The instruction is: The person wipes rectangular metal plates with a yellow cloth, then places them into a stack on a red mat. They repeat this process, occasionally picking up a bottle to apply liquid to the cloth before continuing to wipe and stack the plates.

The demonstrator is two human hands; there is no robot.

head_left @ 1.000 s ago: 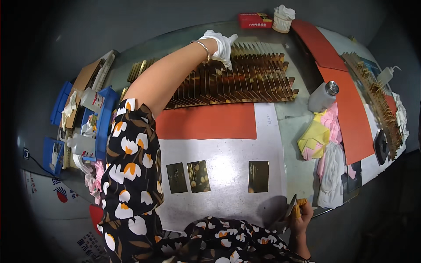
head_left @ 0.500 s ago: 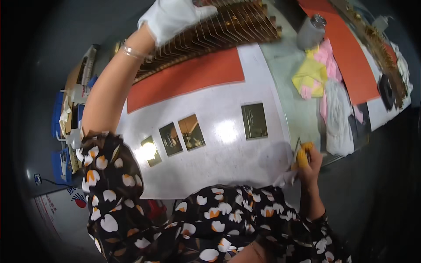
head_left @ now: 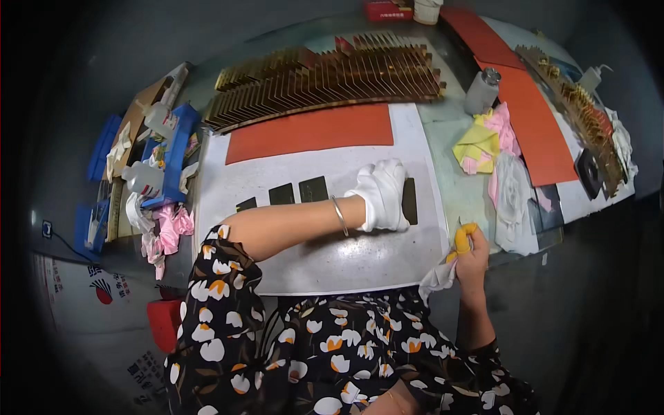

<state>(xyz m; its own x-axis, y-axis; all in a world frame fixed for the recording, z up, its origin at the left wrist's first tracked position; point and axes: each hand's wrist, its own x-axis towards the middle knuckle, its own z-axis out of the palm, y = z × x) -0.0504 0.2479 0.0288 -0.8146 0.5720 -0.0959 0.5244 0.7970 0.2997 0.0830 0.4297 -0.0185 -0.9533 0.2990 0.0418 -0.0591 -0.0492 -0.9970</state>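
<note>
My left hand (head_left: 382, 196), in a white glove, is bent over the rightmost dark rectangular plate (head_left: 411, 200) on the white work sheet (head_left: 346, 266). Its fingers curl at the plate's upper end and the thumb is by the lower end, covering the plate's left part. Further left lie two more dark plates (head_left: 313, 190) and a third, partly hidden by my forearm. My right hand (head_left: 472, 261), with yellow finger covers (head_left: 464, 236), is closed by the table's front edge. A white cloth (head_left: 439, 277) hangs from it, and a thin pointed tool (head_left: 459, 220) sticks up.
A long slotted rack (head_left: 325, 79) filled with upright plates stands behind an orange mat (head_left: 311, 133). To the right are a grey bottle (head_left: 483, 91), yellow and pink cloths (head_left: 477, 146) and another rack (head_left: 570, 104). Blue trays (head_left: 181, 149) and white bottles (head_left: 143, 178) stand left.
My left hand has come down from the rack to the rightmost plate. The right hand stays near the front edge with the cloth. My view now takes in more of the far table.
</note>
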